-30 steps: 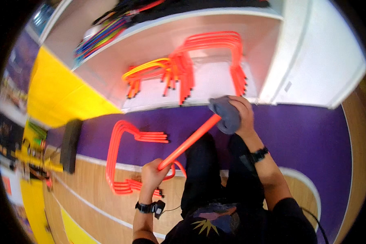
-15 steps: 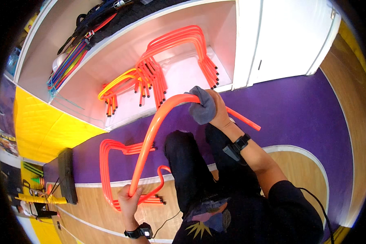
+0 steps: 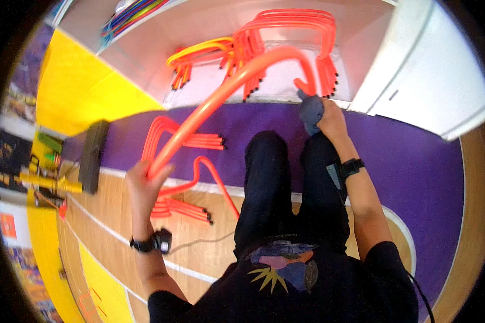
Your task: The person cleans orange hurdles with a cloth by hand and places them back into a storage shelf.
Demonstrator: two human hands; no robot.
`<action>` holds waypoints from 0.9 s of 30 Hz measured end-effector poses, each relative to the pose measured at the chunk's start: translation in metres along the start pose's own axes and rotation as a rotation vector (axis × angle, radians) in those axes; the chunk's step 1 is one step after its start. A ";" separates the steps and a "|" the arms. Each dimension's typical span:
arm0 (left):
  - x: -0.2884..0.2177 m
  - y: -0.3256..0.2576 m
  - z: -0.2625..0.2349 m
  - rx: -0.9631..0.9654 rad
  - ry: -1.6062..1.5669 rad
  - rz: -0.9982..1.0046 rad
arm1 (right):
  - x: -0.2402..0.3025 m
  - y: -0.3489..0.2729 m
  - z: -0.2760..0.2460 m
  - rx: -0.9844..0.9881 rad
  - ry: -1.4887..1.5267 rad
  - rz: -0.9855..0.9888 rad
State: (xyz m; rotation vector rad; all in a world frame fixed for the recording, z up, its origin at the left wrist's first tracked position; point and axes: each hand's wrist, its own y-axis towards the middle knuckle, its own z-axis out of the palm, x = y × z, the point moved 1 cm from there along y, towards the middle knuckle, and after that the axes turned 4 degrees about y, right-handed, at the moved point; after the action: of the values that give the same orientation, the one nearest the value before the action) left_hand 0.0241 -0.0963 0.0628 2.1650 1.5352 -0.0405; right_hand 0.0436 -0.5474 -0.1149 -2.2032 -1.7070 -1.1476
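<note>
An orange training hurdle (image 3: 223, 92) made of bent tube is held up in front of me, slanting from near left to far right. My left hand (image 3: 143, 183) is closed round its tube at the left. At the other side my right hand (image 3: 334, 119) is closed on a dark grey cloth (image 3: 311, 110), which is wrapped against the tube near its bend. Part of that end is hidden by the cloth. Below the held hurdle, several nested orange hurdles (image 3: 206, 141) lie on the floor beside my left leg.
Ahead, a white shelf unit (image 3: 199, 89) holds stacked orange hurdles (image 3: 296, 22) and yellow-orange ones (image 3: 199, 48). A white cabinet door (image 3: 436, 81) stands at the right. A yellow padded wall (image 3: 86, 81) and a dark long block (image 3: 94, 156) are at the left.
The hurdle has turned in my hands, and its far bend now points away from me. Both hands have moved up in the picture, and the right one with the cloth has shifted right.
</note>
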 end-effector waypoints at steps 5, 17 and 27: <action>-0.014 0.033 0.002 -0.037 -0.148 0.031 | 0.056 -0.003 -0.012 0.081 0.254 -0.057; -0.078 0.078 -0.033 0.113 -0.417 0.124 | 0.264 -0.050 0.061 0.456 0.801 -0.797; -0.092 0.056 -0.081 0.227 -0.495 0.228 | 0.231 -0.036 0.143 0.147 0.507 -0.602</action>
State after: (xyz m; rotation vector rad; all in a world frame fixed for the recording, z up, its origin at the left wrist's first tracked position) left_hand 0.0205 -0.1599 0.1817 2.2611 1.0381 -0.6511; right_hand 0.0979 -0.2809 -0.0830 -1.1795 -2.1555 -1.4684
